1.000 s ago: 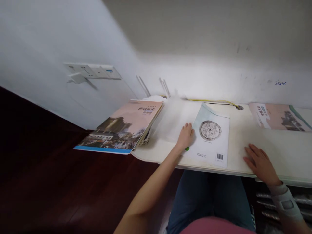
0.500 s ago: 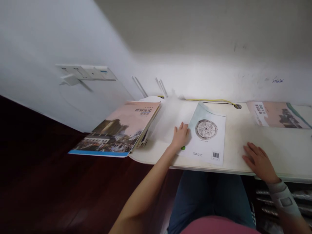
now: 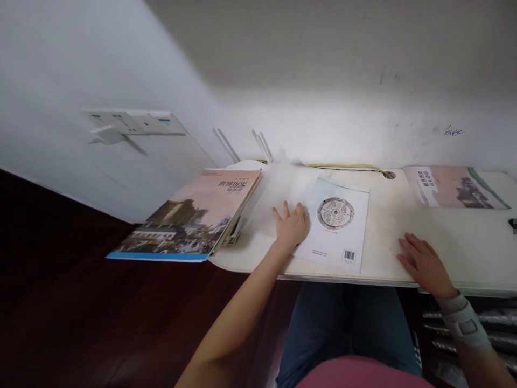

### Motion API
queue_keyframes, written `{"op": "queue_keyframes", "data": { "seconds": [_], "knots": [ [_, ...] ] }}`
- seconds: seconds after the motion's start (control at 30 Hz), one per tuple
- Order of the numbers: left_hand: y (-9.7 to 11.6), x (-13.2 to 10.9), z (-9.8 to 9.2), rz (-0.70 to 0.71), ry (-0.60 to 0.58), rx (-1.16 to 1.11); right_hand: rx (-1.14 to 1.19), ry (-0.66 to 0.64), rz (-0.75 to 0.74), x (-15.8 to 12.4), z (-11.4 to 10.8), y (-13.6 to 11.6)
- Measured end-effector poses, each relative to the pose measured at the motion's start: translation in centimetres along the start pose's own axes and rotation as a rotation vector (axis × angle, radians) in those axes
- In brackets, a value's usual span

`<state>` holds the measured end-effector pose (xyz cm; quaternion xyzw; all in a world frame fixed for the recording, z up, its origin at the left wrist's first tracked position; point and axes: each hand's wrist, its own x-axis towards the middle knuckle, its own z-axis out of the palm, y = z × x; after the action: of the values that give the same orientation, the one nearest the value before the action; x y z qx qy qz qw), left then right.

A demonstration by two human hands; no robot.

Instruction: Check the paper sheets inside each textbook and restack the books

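Head view: resting left hand (image 3: 291,229) over left edge of white booklet (image 3: 337,237), just right of frame centre, fingers splayed open. Resting right hand (image 3: 428,267) on desk (image 3: 385,226), lower right, fingers extended, open. Seeing book stack (image 3: 189,210) left of centre, pink booklet (image 3: 452,187) far right.

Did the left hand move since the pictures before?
Yes, a little to the left: the left hand is now slightly farther from the round hole in the desk than it was.
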<state>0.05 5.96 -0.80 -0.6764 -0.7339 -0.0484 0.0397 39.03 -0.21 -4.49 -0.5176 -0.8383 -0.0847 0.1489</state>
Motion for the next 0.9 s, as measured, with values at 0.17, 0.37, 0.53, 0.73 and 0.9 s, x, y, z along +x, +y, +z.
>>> {"op": "queue_keyframes", "data": {
  "seconds": [0.17, 0.37, 0.53, 0.73, 0.9],
  "knots": [
    [-2.3, -0.3, -0.1, -0.134, 0.033, 0.032, -0.010, 0.005, -0.003, 0.1, -0.2, -0.3],
    [1.3, -2.7, -2.6, 0.069, 0.243, 0.032, -0.066, -0.016, -0.012, 0.4, -0.3, -0.7],
    [9.8, -4.7, -1.3, 0.620, -0.030, -0.144, -0.081, -0.005, -0.020, 0.6, 0.3, -1.1],
    [10.3, -3.7, 0.3, 0.377, -0.141, -0.195, -0.061, 0.015, -0.019, 0.4, 0.4, -1.0],
    [8.1, -3.1, -0.2, 0.278, -0.125, -0.188, -0.068, 0.001, -0.016, 0.4, 0.2, -1.0]
  ]
}}
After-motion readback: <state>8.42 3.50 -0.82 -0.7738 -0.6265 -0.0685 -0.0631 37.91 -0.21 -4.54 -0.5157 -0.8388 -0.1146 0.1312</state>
